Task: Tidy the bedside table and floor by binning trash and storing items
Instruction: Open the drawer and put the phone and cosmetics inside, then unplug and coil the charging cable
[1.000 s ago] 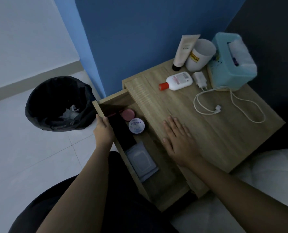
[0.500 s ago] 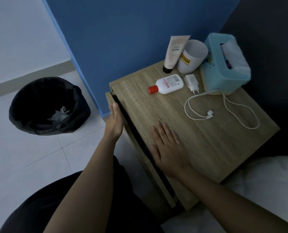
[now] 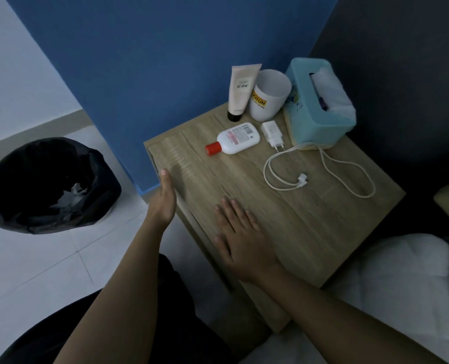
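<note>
Drawer front of light wooden bedside table flush against flat empty left hand; right hand flat, empty, nearer red-capped white bottle lying crosswise beyond.

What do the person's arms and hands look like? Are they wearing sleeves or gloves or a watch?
Both arms are bare, with no sleeves in view. The left hand and right hand wear no gloves, and I can see no rings, watch or bracelet on them. Each hand has short, plain nails. The only clothing that shows is something dark on the person's lap below the arms.
</note>
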